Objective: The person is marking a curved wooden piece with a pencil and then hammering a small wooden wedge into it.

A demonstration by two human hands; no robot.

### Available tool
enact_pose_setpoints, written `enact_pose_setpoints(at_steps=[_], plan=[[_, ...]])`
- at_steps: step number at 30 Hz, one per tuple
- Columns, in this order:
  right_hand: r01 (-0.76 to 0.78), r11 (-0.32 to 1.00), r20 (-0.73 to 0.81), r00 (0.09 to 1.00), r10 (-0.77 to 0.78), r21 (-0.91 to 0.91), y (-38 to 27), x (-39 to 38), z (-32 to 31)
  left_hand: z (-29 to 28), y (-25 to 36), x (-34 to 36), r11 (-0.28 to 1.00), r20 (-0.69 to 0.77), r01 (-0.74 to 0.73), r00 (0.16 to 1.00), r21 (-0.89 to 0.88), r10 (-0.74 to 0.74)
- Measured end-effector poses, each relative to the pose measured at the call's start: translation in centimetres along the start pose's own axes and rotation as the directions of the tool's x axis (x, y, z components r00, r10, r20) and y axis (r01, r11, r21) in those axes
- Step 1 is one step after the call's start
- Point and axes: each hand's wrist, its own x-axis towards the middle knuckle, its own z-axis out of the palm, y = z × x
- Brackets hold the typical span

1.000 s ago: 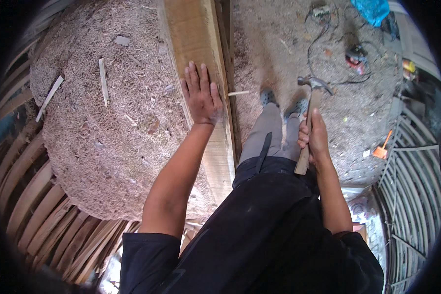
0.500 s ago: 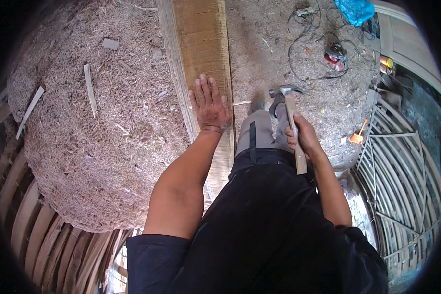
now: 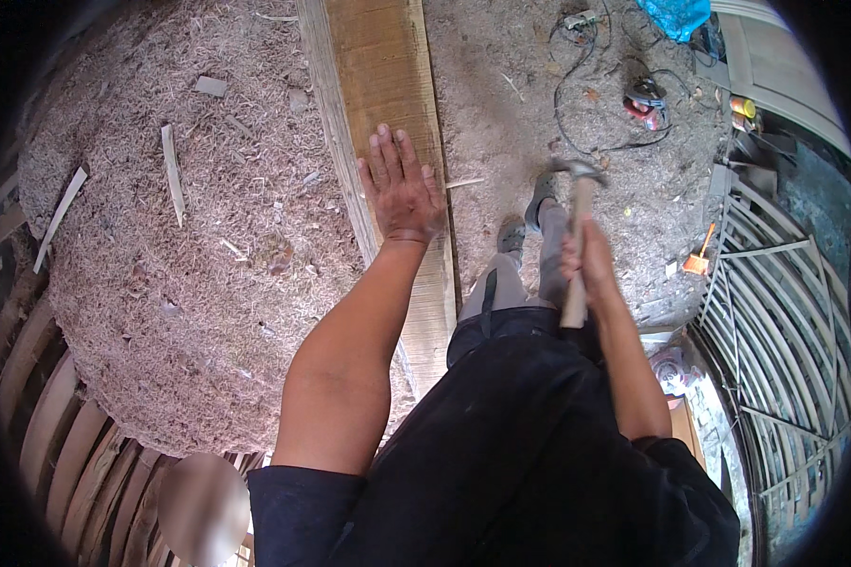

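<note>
Wood scraps (image 3: pixel 171 173): thin pale offcuts lie loose on the sawdust heap (image 3: pixel 161 283) at far left, well apart from the work.
Plank (image 3: pixel 388 94): a long tan board runs from the top of the view down toward the person, its left edge against the heap, its right edge over the dusty floor (image 3: pixel 511 104).
Left hand (image 3: pixel 402 189): laid flat on the plank, palm down, fingers spread and straight; it grips nothing and only presses the board.
Thin sliver (image 3: pixel 463 183): a pale splinter or nail pokes out at the plank's right edge, just beside the left hand; too small to tell which.
Hammer (image 3: pixel 580 217): wooden handle upright, steel claw head at the top, held off to the right of the plank above the feet.
Right hand (image 3: pixel 588 265): grip wrapped fully round the handle, about mid-shaft, fingers closed tight.
Cables and tools (image 3: pixel 633 94): dark cords and a small red tool lie on the floor farther off.
Doing it well: it seems wise to keep the flat hand's fingers back from the edge, hold the board steady, and swing squarely.
</note>
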Motion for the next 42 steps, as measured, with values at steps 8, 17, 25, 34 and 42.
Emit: enact_pose_setpoints(at_steps=[8,17,25,34,42], plan=[[0.405,0.898,0.185,0.909,-0.374,-0.174,2.0,6.8,5.3,-0.2,0.3,0.2,0.999,-0.008,-0.013,1.000,0.039,0.013],[0.309,0.951,0.238,0.925,-0.298,-0.010,4.6,8.7,11.4,-0.1,0.1,0.0,0.999,0.008,0.000,1.000,0.048,0.000],[0.371,0.925,0.079,0.927,-0.365,-0.082,6.3,9.2,12.1,-0.4,0.2,0.1,0.999,0.008,-0.005,1.000,0.040,0.005],[0.197,0.980,-0.040,0.979,-0.198,-0.024,3.1,3.1,3.9,-0.2,0.1,0.0,0.999,-0.003,-0.004,1.000,0.034,0.004],[0.074,0.997,0.012,0.997,-0.074,0.035,-0.2,1.4,-0.8,-0.2,0.3,0.1,1.000,-0.001,-0.001,1.000,0.020,0.001]])
